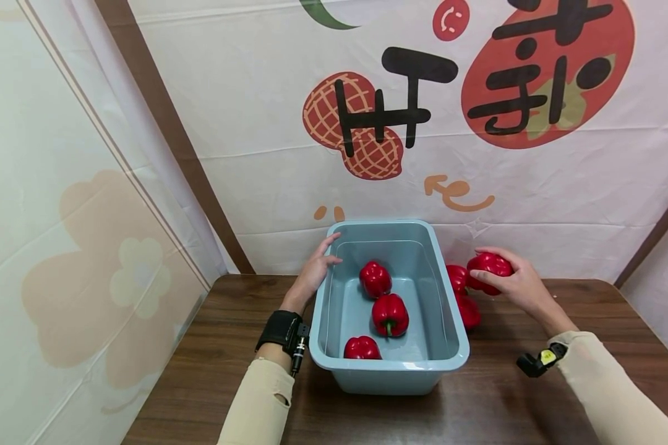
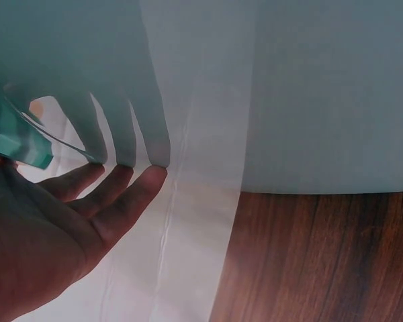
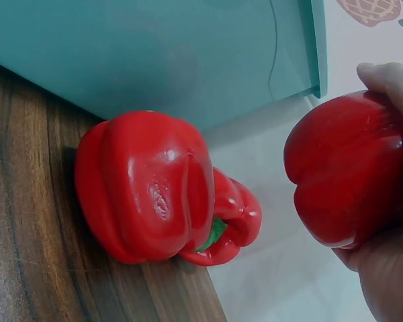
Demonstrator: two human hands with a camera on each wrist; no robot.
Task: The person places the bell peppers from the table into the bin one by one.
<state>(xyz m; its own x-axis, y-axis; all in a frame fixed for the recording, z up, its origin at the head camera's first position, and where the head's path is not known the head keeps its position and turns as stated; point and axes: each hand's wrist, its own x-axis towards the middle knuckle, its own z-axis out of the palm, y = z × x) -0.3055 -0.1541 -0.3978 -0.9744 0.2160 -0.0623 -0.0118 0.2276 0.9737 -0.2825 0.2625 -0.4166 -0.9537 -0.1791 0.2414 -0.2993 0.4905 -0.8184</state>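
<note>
The glossy red bell pepper (image 1: pixel 491 266) sat gripped in our right hand (image 1: pixel 514 284), just beside the blue-grey plastic tub (image 1: pixel 451 346). Our left hand (image 1: pixel 314 272) rested open-fingered on the rim. We judged lifting it over the wall came next.

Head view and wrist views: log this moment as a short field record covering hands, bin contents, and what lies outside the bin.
left hand: rests on the left rim of the bin, fingers fairly straight
right hand: grips a held red pepper, lifted to the right of the bin
bin: light blue plastic tub on the wooden table
peppers in bin: three red ones, lying apart
peppers outside: two more on the table against the bin's right wall
backdrop: printed cloth
</note>
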